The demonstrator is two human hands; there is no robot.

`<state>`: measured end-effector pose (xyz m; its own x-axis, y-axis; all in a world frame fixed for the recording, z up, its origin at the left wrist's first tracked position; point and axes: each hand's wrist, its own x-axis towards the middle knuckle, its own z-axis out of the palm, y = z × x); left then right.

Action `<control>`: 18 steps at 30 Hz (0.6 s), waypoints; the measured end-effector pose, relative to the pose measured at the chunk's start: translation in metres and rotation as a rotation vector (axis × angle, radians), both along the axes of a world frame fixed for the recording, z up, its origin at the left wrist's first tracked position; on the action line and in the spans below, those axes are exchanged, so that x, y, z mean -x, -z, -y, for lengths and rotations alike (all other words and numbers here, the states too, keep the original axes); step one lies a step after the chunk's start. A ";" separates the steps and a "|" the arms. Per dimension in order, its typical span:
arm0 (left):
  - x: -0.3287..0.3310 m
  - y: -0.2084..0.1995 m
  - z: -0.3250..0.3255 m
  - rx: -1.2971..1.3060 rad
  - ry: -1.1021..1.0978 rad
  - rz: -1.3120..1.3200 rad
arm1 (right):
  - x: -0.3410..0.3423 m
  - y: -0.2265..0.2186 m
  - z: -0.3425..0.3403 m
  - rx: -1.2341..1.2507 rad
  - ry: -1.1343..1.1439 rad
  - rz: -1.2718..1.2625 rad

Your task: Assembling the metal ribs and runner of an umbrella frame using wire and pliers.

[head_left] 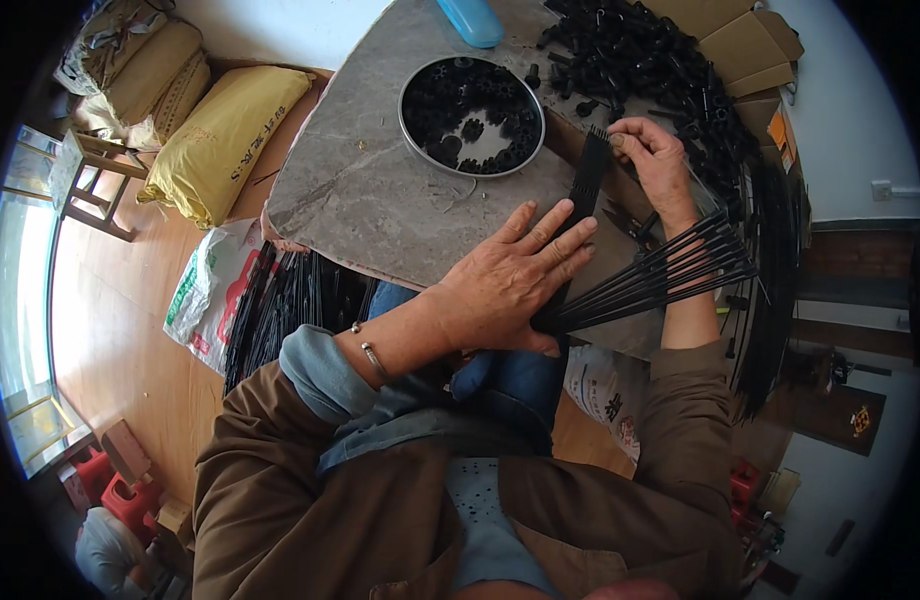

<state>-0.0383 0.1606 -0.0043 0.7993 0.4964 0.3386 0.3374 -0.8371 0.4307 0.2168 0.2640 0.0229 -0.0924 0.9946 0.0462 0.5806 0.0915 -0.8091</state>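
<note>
A flat row of thin black rods [586, 176] lies side by side on the grey table, its narrow ends pointing away from me. My left hand [525, 262] rests flat across the row, fingers stretched and a little apart. From under it, longer black rods [660, 272] fan out to the right, passing over my right forearm. At the far end of the row, my right hand [658, 165] pinches thumb and forefinger together against the rod tips. Whatever is between those fingertips is too small to make out.
A round metal tin [404, 122] of small black toothed parts stands beyond my left hand. Black plastic parts [630, 50] are heaped at the far right, near a cardboard box [745, 55]. A blue case [472, 22] lies at the back. More black rods [300, 300] hang below the left edge.
</note>
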 end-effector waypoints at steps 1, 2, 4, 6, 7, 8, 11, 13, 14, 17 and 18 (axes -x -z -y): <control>0.000 0.001 0.000 0.003 -0.003 0.000 | 0.003 0.003 0.002 -0.072 0.022 0.046; 0.000 0.001 0.000 0.005 -0.004 0.000 | 0.006 0.004 0.006 -0.145 0.046 0.092; -0.001 -0.001 0.000 0.002 0.001 -0.006 | 0.007 -0.004 0.015 -0.217 0.131 0.143; -0.001 -0.001 -0.001 0.001 0.005 -0.014 | 0.000 -0.016 0.025 -0.234 0.178 0.166; 0.000 -0.001 0.000 0.000 -0.001 -0.014 | -0.002 -0.023 0.029 -0.234 0.177 0.164; 0.002 0.000 0.000 0.000 -0.007 -0.015 | -0.004 -0.029 0.031 -0.134 0.108 0.347; 0.002 0.000 0.001 0.002 -0.010 -0.010 | -0.008 -0.028 0.034 -0.094 0.029 0.527; 0.000 -0.001 0.000 0.001 -0.003 -0.012 | -0.002 -0.028 0.034 -0.244 -0.018 0.548; 0.000 -0.002 0.000 0.002 0.002 -0.016 | 0.000 -0.028 0.032 -0.246 -0.018 0.547; -0.001 -0.001 0.000 -0.010 0.009 -0.005 | 0.009 -0.021 0.023 -0.239 -0.025 0.455; -0.001 0.000 0.000 -0.011 0.012 -0.004 | 0.011 -0.013 0.019 -0.271 -0.027 0.384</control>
